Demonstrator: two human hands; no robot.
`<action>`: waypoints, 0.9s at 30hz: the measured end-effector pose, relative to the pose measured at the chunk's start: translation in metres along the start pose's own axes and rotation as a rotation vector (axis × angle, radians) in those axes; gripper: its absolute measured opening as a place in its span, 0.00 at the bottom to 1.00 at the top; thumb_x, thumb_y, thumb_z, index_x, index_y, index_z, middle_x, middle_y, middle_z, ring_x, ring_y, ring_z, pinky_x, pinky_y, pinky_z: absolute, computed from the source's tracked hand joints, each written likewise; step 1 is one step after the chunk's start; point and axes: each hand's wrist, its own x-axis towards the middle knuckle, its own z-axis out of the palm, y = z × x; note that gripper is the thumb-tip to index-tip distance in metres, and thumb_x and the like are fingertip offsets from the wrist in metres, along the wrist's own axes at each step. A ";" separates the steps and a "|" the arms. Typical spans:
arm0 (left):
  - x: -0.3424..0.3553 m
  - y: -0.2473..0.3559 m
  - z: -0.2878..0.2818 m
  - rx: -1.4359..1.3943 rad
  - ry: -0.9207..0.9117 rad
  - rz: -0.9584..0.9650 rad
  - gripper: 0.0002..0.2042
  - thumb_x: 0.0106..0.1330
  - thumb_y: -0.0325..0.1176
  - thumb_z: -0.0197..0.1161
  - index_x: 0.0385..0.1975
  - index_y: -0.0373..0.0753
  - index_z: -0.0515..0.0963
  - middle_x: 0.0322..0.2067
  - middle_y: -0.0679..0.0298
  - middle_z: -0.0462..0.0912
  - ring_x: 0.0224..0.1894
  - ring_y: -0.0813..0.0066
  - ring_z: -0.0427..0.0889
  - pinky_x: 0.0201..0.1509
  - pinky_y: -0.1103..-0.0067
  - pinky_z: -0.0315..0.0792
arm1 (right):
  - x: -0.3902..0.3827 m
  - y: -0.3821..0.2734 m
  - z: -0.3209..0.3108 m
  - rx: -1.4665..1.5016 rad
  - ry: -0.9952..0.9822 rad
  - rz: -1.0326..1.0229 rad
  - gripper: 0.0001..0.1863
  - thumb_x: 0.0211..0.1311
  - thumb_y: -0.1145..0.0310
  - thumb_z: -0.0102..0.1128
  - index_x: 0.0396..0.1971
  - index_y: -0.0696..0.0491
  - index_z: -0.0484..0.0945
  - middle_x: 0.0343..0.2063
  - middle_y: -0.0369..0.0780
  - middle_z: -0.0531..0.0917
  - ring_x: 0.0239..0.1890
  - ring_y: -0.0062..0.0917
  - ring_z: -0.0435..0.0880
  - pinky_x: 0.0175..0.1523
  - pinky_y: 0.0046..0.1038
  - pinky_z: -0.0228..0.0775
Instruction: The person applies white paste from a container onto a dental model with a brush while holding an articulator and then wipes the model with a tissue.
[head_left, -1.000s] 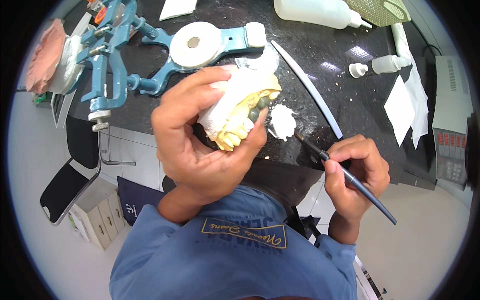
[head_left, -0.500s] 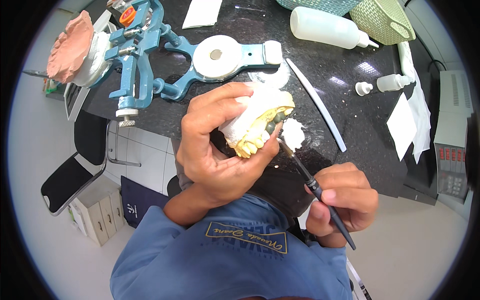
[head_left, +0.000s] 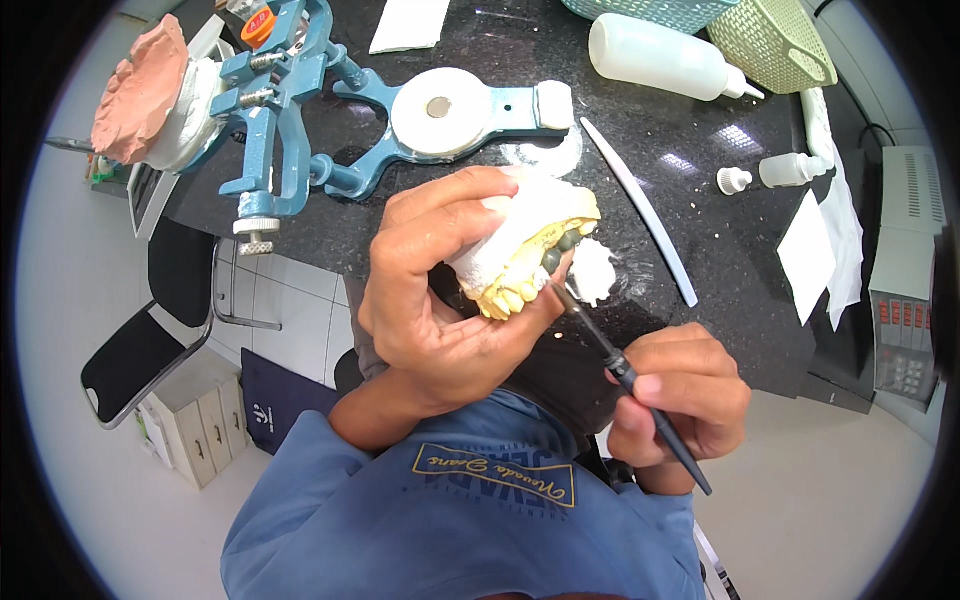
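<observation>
My left hand (head_left: 425, 285) is wrapped round a dental cast (head_left: 545, 228) with a white plaster base and yellow teeth. Dark green-grey tooth shapes (head_left: 552, 260) sit among the yellow ones on its right side. Between the thumb and fingers of my right hand (head_left: 682, 392) is a slim dark brush (head_left: 622, 370), its tip close to the cast's teeth and my left thumb. Whether the tip touches them I cannot tell. Behind the cast lies a blue articulator (head_left: 272, 120), opened out, with a pink jaw cast (head_left: 140, 92) mounted on its left part.
Beyond my hands on the black worktop (head_left: 330, 235) lie a long white-blue spatula (head_left: 640, 210) and a clump of white powder (head_left: 593, 272). A large squeeze bottle (head_left: 655, 60), a small bottle (head_left: 790, 170) with its cap (head_left: 733, 180) off, and baskets (head_left: 775, 45) stand farther back. Paper (head_left: 806, 258) lies right.
The cast and my left hand have shifted slightly to the right and down in the picture. The brush tip is still close to the teeth, and my right hand has moved a little left.
</observation>
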 end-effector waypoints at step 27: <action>0.001 0.000 0.001 0.017 0.007 0.013 0.28 0.50 0.18 0.71 0.49 0.33 0.63 0.48 0.47 0.72 0.51 0.59 0.78 0.52 0.72 0.80 | 0.002 0.001 -0.002 -0.037 -0.032 -0.046 0.18 0.42 0.80 0.73 0.35 0.57 0.77 0.25 0.43 0.81 0.25 0.30 0.83 0.28 0.25 0.78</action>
